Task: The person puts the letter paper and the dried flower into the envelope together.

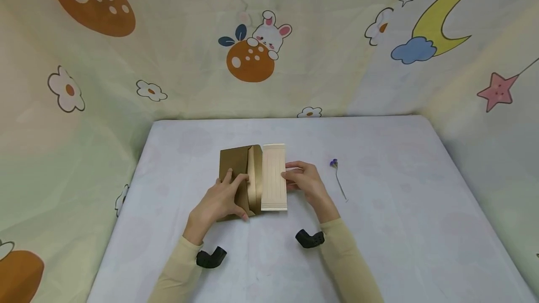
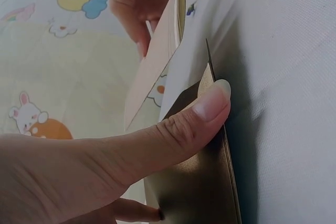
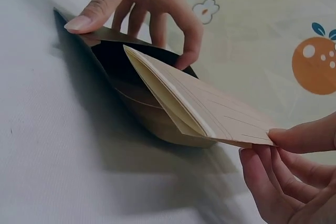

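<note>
A gold-brown envelope (image 1: 233,160) lies on the table with its mouth gaping toward the right. My left hand (image 1: 216,202) holds it, thumb over the near edge and a bent index finger at the opening, as the right wrist view shows. Between thumb and fingers, my right hand (image 1: 309,183) pinches the right edge of a folded sheet of lined cream letter paper (image 1: 273,172). The paper's folded layers show in the right wrist view, tilted, with its far end over the envelope's mouth (image 3: 147,114).
A dried purple flower (image 1: 334,162) on a thin stem lies right of my right hand. The white-covered table (image 1: 400,209) is bordered by a printed cloth (image 1: 189,50) at the back and sides. Black wrist devices (image 1: 309,238) sit by both sleeves.
</note>
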### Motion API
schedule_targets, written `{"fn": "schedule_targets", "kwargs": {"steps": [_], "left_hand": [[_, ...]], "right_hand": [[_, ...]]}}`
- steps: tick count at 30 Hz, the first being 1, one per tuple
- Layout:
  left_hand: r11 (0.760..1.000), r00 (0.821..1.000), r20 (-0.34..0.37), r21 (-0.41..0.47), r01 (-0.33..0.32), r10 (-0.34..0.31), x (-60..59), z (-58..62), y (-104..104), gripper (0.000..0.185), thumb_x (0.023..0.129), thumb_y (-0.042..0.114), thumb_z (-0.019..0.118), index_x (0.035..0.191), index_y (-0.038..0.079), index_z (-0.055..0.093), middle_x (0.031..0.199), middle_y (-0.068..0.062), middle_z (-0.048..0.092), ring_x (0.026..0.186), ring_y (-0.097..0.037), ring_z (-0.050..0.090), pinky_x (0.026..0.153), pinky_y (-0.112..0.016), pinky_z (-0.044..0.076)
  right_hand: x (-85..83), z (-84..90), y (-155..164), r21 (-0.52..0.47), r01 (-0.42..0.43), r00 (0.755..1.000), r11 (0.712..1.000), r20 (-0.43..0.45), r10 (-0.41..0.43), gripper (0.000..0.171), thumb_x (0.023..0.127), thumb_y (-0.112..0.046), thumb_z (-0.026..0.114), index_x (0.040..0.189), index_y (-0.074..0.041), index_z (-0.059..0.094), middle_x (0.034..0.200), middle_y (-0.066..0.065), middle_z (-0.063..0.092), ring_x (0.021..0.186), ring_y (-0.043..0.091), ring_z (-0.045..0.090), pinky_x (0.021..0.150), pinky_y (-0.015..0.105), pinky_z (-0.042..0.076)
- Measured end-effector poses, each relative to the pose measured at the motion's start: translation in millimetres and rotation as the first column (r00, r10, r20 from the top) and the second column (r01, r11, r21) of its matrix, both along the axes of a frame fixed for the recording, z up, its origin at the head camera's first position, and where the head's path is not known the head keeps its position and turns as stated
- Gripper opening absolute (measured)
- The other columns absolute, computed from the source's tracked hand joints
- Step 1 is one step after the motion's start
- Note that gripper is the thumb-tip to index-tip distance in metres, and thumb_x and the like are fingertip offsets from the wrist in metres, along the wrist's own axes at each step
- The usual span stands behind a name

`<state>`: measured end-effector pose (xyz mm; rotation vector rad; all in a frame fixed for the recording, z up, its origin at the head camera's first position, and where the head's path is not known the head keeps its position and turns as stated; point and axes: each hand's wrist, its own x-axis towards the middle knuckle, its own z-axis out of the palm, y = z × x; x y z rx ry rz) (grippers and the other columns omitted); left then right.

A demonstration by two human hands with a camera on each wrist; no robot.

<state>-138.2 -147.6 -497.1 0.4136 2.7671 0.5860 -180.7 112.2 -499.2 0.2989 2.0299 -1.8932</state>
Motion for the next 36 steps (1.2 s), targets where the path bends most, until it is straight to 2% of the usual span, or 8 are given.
{"fn": "schedule_targets", "kwargs": {"steps": [8, 16, 26, 31, 36], "left_hand": [[1.000, 1.000, 0.014, -0.003, -0.011, 0.011, -0.9, -1.7, -0.9, 0.106, 0.060, 0.046, 0.097, 0.148, 0.025, 0.041, 0.162, -0.038, 0.023, 0.129, -0.076, 0.037, 0.086, -0.067, 0.054], [1.000, 1.000, 0.010, -0.004, -0.016, 0.016, 0.0, -0.2, 0.0, 0.105, 0.061, 0.045, 0.098, 0.147, 0.025, 0.042, 0.161, -0.038, 0.024, 0.129, -0.076, 0.037, 0.088, -0.068, 0.053], [1.000, 1.000, -0.007, -0.012, -0.024, 0.024, 1.6, 1.5, 3.6, 0.103, 0.059, 0.043, 0.099, 0.145, 0.023, 0.045, 0.159, -0.039, 0.028, 0.126, -0.076, 0.041, 0.088, -0.069, 0.053], [1.000, 1.000, 0.001, -0.015, -0.025, 0.025, 1.6, 0.5, 3.6, 0.105, 0.059, 0.044, 0.099, 0.146, 0.022, 0.046, 0.159, -0.039, 0.029, 0.126, -0.076, 0.040, 0.089, -0.069, 0.052], [0.999, 1.000, -0.006, -0.017, -0.030, 0.030, 1.4, 0.3, 4.1, 0.106, 0.058, 0.045, 0.099, 0.147, 0.022, 0.046, 0.159, -0.038, 0.029, 0.126, -0.076, 0.041, 0.089, -0.068, 0.052]], "right_hand": [[-6.8, 0.5, -14.1, 0.035, -0.035, 0.999, 0.999, -0.003, 0.035, 0.034, 0.091, 0.000, 0.070, 0.125, 0.006, 0.064, 0.097, 0.018, 0.075, 0.068, 0.016, 0.070, 0.074, 0.041, 0.063], [-10.2, -1.9, -26.3, 0.104, -0.045, 0.998, 0.994, -0.039, 0.049, 0.031, 0.090, 0.004, 0.069, 0.121, 0.008, 0.067, 0.095, 0.020, 0.074, 0.069, 0.017, 0.072, 0.069, 0.038, 0.063], [-9.4, -8.2, -44.2, 0.237, -0.073, 0.992, 0.969, -0.085, 0.095, 0.026, 0.088, 0.001, 0.070, 0.113, 0.007, 0.070, 0.088, 0.019, 0.076, 0.063, 0.014, 0.069, 0.062, 0.033, 0.062], [-7.1, -11.7, -52.0, 0.240, -0.081, 0.991, 0.967, -0.085, 0.104, 0.023, 0.088, 0.001, 0.071, 0.111, 0.006, 0.071, 0.084, 0.015, 0.076, 0.062, 0.015, 0.070, 0.059, 0.031, 0.061], [-7.6, -13.1, -60.1, 0.213, -0.089, 0.989, 0.973, -0.094, 0.111, 0.022, 0.087, 0.001, 0.072, 0.109, 0.006, 0.071, 0.084, 0.016, 0.076, 0.062, 0.016, 0.071, 0.061, 0.033, 0.062]]}}
